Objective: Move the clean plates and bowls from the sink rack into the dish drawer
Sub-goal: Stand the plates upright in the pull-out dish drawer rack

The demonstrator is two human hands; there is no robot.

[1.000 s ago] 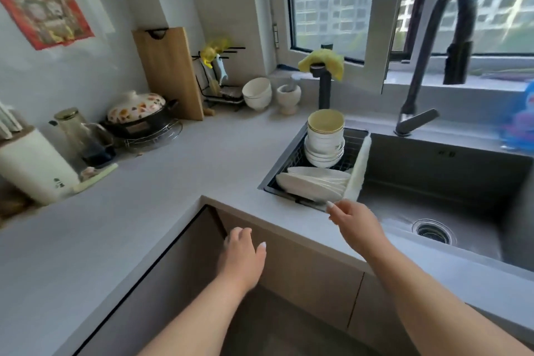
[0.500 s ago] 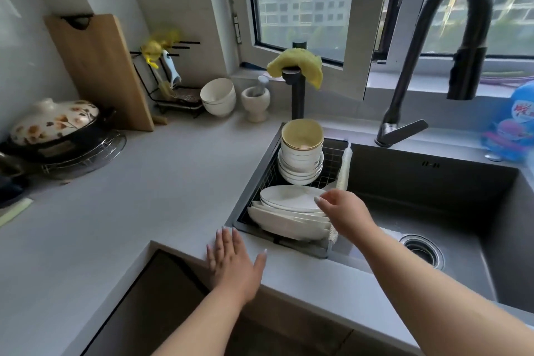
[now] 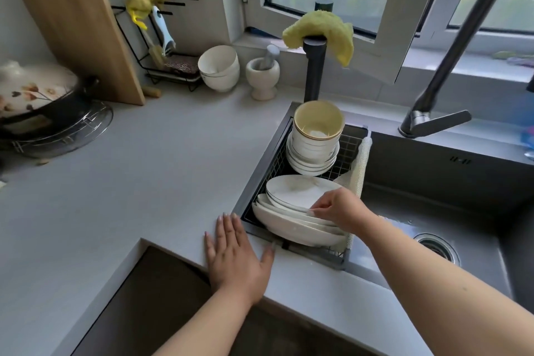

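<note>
At the near edge of the counter (image 3: 144, 176), beside the near left corner of the sink rack (image 3: 315, 254), the left hand (image 3: 237, 254) is laid flat with straight, spread fingers, holding nothing and seemingly used as a brace. Just beyond it, the right hand (image 3: 341, 208) is set at the right rim of the stack of plates (image 3: 291, 211), its fingertips curled onto the edge of the upper plates in what looks like the start of a pinch; whether one plate or several are taken cannot be told. The plates are seen lying in the near half of the rack, fanned and slightly tilted, while the stack of bowls (image 3: 315, 141) is stood in the far half, against the rack's back edge. No dish drawer is shown, so every dish is judged to be waiting in the rack. A slip is to be feared: if the plates are damp, a fingertip hold on a thin rim may fail, and a plate could be dropped onto those below or into the sink basin (image 3: 433, 196) to the right. Should several plates be lifted together, the lower ones may slide out; the tall bowls behind could also be knocked by a raised rim
</note>
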